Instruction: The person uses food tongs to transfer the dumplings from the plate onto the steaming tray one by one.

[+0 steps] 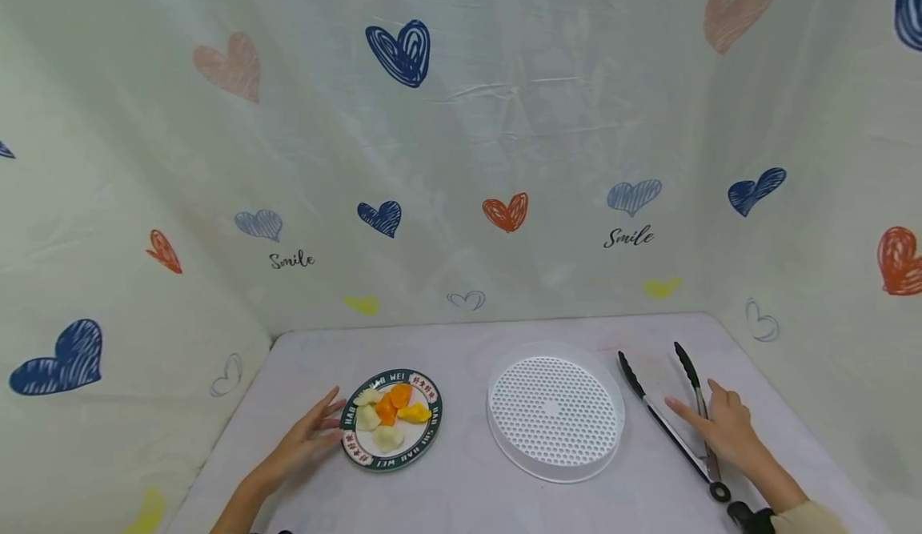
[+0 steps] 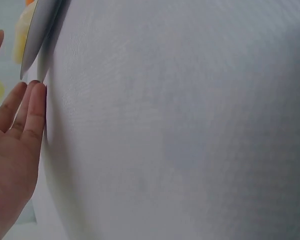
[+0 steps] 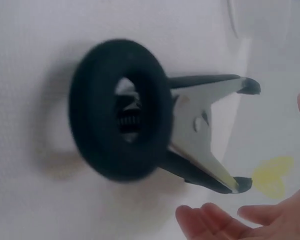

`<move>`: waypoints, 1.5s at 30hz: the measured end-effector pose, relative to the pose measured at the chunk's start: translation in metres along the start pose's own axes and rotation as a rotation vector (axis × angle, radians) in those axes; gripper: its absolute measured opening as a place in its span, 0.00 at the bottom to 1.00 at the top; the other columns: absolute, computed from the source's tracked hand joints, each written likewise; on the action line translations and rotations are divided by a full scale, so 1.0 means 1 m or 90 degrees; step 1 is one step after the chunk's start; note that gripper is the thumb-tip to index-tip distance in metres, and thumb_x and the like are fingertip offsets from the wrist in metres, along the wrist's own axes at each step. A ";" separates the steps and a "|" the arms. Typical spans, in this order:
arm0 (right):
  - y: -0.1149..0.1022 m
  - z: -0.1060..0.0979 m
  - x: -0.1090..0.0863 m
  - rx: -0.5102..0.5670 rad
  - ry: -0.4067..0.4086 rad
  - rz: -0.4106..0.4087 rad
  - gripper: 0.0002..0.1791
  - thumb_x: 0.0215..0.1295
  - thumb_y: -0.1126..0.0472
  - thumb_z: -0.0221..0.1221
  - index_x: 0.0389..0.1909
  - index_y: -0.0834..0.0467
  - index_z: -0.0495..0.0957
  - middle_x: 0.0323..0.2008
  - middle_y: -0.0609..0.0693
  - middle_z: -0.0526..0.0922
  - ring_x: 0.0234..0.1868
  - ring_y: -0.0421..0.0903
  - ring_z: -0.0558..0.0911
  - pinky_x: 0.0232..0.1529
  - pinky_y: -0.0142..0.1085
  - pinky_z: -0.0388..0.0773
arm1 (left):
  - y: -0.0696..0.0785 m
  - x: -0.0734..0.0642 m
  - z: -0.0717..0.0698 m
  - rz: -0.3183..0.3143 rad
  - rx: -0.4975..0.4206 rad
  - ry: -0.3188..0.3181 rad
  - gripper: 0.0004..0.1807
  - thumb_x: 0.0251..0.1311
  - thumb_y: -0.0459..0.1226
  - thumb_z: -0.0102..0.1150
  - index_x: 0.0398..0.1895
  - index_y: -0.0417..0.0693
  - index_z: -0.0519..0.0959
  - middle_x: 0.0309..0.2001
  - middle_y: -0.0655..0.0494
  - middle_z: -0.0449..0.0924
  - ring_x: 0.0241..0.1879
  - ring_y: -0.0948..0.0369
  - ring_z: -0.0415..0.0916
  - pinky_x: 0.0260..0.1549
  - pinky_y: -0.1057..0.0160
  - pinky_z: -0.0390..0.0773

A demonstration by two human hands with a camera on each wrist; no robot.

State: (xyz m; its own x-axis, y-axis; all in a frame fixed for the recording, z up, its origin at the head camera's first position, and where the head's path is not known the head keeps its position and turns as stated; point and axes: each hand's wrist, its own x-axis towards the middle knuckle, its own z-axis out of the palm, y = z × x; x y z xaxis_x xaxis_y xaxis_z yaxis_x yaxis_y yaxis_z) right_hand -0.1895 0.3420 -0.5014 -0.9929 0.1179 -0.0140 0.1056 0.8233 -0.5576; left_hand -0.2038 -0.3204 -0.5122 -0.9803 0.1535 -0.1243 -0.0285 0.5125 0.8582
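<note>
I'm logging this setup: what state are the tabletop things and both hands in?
Green-rimmed plate: face up, loaded
Food pieces: uncovered, on the plate
Round perforated tray: lying flat
Tongs: arms spread apart
Left hand: fingers extended at the plate's rim
Right hand: fingers spread near the tongs

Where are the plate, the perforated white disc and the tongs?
Plate [image 1: 394, 463], head view: on its rim, near edge.
Perforated white disc [image 1: 551, 409], head view: on its middle.
Tongs [image 1: 676, 439], head view: on the arm nearer the disc.
</note>
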 end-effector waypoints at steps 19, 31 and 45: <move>-0.001 0.016 0.004 0.033 -0.067 0.034 0.68 0.63 0.35 0.61 0.64 0.90 0.32 0.57 0.93 0.47 0.58 0.86 0.57 0.56 0.70 0.66 | 0.001 0.000 0.009 -0.004 -0.008 -0.041 0.38 0.64 0.28 0.58 0.76 0.33 0.55 0.74 0.30 0.53 0.62 0.39 0.70 0.60 0.46 0.73; 0.000 0.020 0.003 0.049 -0.089 0.056 0.71 0.59 0.40 0.66 0.63 0.89 0.27 0.57 0.92 0.42 0.59 0.84 0.53 0.61 0.71 0.59 | 0.002 0.002 0.006 -0.018 -0.067 -0.096 0.39 0.67 0.31 0.57 0.77 0.32 0.50 0.75 0.30 0.47 0.69 0.36 0.59 0.59 0.55 0.75; 0.000 0.029 0.001 0.027 -0.051 0.064 0.72 0.52 0.42 0.72 0.62 0.90 0.32 0.53 0.90 0.46 0.54 0.83 0.57 0.56 0.71 0.63 | 0.000 -0.002 0.009 -0.020 -0.072 -0.057 0.40 0.67 0.34 0.60 0.76 0.33 0.52 0.75 0.33 0.50 0.71 0.37 0.56 0.65 0.48 0.65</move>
State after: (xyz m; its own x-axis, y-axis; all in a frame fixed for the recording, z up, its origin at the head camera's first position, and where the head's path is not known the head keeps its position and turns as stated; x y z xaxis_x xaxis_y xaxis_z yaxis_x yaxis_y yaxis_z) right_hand -0.1924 0.3263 -0.5254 -0.9789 0.1521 -0.1365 0.2035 0.7855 -0.5844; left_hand -0.1996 -0.3127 -0.5164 -0.9573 0.2168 -0.1912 -0.0852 0.4203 0.9034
